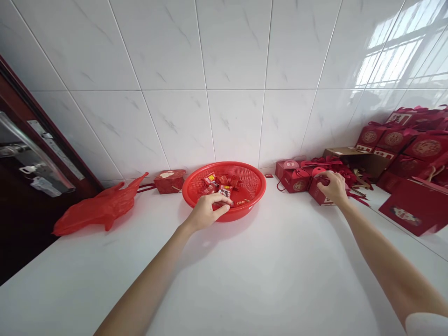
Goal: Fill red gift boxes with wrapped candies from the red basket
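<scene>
Curling our left hand (203, 213) over the basket's (238, 215) loose packets (210, 178) and right hand (334, 186) at a box (318, 196) rightward, grips unclear, we have ribboned boxes (425, 146) already stacked farther right.

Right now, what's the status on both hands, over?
Left hand at near rim of red basket, by wrapped packets. Right hand at small red box. Red plastic bag left of basket.

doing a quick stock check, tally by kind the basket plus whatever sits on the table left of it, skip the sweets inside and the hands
red basket: 1
red plastic bag: 1
red box: 1
total: 3
</scene>
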`<state>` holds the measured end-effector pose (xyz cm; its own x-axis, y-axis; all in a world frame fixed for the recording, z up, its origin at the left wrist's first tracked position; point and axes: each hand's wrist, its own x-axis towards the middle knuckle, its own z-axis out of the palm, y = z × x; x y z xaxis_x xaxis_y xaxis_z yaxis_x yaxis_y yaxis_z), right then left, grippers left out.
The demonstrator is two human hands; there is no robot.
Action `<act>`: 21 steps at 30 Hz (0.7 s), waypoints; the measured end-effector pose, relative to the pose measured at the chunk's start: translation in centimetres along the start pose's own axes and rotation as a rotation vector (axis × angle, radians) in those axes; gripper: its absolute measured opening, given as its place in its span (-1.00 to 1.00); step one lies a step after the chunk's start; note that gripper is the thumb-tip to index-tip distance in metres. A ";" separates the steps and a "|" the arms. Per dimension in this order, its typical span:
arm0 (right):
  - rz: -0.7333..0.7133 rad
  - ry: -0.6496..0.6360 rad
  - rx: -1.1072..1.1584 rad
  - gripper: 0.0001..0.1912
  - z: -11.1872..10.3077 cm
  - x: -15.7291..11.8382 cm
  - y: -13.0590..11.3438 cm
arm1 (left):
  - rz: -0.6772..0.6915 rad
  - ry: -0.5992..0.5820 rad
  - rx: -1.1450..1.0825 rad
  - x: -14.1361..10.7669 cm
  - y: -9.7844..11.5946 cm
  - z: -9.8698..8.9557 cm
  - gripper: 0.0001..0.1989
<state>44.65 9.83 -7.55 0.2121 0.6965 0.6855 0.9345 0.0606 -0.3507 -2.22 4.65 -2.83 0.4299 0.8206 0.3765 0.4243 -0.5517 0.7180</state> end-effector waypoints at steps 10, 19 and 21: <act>-0.009 -0.006 0.049 -0.80 -1.0 -0.7 -0.9 | 0.011 0.014 0.027 0.0 -0.1 0.0 -0.82; 0.132 0.158 0.130 -0.71 -1.6 0.6 -7.4 | -0.053 -0.005 -0.022 -0.2 0.2 0.0 -0.85; -0.075 0.097 0.297 -0.78 -2.3 -0.6 -11.8 | -0.075 -0.007 -0.044 -0.1 0.1 0.0 -0.85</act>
<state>34.13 7.09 -2.36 0.1855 0.6115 0.7692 0.8274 0.3251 -0.4580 -2.19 4.51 -2.83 0.4038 0.8581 0.3172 0.4203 -0.4820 0.7688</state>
